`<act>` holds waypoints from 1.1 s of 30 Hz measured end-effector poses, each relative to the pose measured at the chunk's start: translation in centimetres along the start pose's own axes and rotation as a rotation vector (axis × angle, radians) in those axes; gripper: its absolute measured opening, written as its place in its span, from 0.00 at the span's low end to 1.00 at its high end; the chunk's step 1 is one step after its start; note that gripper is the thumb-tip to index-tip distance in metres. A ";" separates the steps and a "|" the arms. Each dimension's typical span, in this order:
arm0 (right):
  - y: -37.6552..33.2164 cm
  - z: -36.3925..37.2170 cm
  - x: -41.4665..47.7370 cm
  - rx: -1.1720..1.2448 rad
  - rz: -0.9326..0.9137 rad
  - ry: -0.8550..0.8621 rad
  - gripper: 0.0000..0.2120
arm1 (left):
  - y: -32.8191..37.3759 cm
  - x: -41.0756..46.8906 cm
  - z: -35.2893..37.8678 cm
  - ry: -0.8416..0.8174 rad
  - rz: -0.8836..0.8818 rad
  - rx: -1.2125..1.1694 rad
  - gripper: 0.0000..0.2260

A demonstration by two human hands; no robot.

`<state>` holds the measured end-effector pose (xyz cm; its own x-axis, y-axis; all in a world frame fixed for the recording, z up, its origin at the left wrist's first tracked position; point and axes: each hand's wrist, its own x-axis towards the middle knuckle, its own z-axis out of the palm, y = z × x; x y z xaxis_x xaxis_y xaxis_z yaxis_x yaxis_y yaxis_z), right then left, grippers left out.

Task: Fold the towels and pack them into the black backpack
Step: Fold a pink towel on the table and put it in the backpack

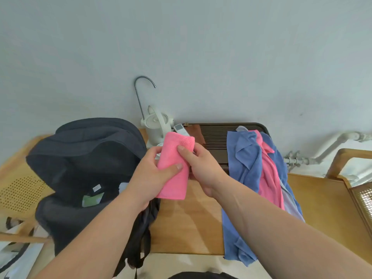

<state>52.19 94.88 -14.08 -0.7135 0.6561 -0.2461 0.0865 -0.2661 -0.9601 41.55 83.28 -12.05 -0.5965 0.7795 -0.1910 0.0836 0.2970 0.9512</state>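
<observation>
A pink towel (174,158) folded into a narrow strip is held above the wooden table (187,222). My left hand (149,174) grips its left side, thumb across the front. My right hand (198,168) pinches its right edge near the top. The black backpack (80,158) stands open to the left, its mouth facing me, with pale labels showing inside. To the right, a loose pile of blue towels (247,158) and a pink towel (268,178) hangs over the table's front edge.
A white electric kettle (156,125) and a white remote (180,130) stand by the wall behind the held towel. A dark slatted panel (213,141) lies at the back. A wooden chair (354,178) is at right, another perforated seat (22,192) at left.
</observation>
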 end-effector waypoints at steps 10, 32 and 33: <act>3.9 13.6 0.1 -0.187 0.291 0.093 0.17 | -9.6 0.8 -17.1 -0.051 0.172 0.642 0.09; 12.1 31.2 13.0 -1.077 0.401 -0.099 0.09 | -23.7 -3.1 -30.3 -0.101 0.643 0.965 0.17; 12.9 31.6 13.4 -1.023 0.413 -0.084 0.10 | -24.1 -3.1 -30.8 -0.112 0.625 0.959 0.18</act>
<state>21.80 77.93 -25.53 -0.5389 0.5908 -0.6005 0.8351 0.2815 -0.4726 16.75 56.71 -26.95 -0.1669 0.9688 0.1831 0.9418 0.1016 0.3206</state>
